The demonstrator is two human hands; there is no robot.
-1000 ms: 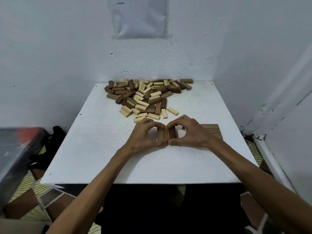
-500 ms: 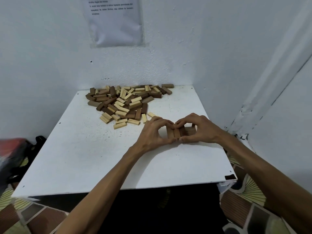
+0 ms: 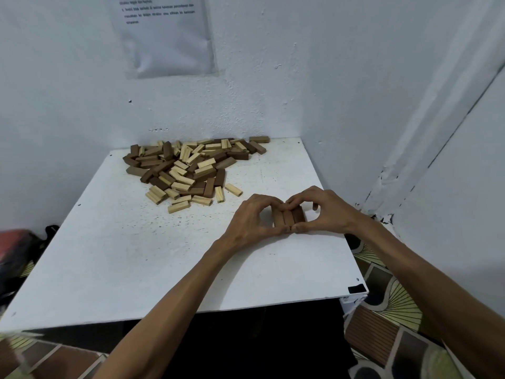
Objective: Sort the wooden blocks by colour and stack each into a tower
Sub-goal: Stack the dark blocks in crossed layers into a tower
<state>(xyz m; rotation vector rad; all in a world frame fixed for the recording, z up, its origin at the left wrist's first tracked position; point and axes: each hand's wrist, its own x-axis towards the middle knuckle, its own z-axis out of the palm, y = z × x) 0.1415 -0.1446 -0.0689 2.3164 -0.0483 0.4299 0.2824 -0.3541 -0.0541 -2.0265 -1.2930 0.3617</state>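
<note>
Three brown wooden blocks (image 3: 288, 218) lie side by side as one row near the right edge of the white table (image 3: 131, 258). My left hand (image 3: 250, 221) grips the row from the left, and my right hand (image 3: 326, 212) grips it from the right. The fingertips and thumbs of both hands meet around the row. A bit of another brown block (image 3: 314, 206) shows behind my right fingers; whatever lies under the row is hidden. A mixed pile of brown and pale blocks (image 3: 191, 170) covers the far part of the table.
White walls close the table in at the back and on the right. A sheet of paper (image 3: 164, 36) hangs on the back wall. A red and black object (image 3: 13, 255) sits left of the table. Patterned floor (image 3: 382, 310) shows beyond the right edge.
Both hands slid the row of three brown blocks rightward, from the table's middle to where a flat layer of brown blocks lay. That layer is now mostly hidden behind my right hand.
</note>
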